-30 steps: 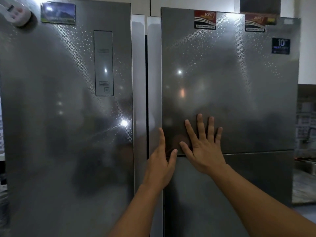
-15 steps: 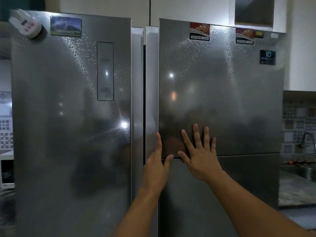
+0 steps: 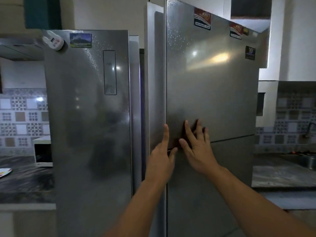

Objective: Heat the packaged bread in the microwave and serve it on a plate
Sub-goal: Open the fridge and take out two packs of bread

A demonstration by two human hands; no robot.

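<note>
A steel two-door fridge fills the view. Its right door [image 3: 212, 86] stands swung out toward me, its left edge away from the left door [image 3: 89, 117]. My left hand [image 3: 161, 158] grips that free edge at waist height, thumb on the front face. My right hand [image 3: 198, 147] lies flat on the door's front with its fingers spread. On the left counter a white microwave [image 3: 42, 151] shows beside the fridge, with the rim of a white plate [image 3: 5, 171] in front of it. The packaged bread is not in view.
A dark marbled counter [image 3: 25, 185] runs along the left wall under patterned tiles. To the right, another counter [image 3: 280, 175] holds a steel sink [image 3: 307, 162] with a tap. Magnets and stickers sit near the top of both doors.
The right fridge door has swung out toward me from its shut position. Both hands stayed on it, and the view has pulled back, showing the counters on either side.
</note>
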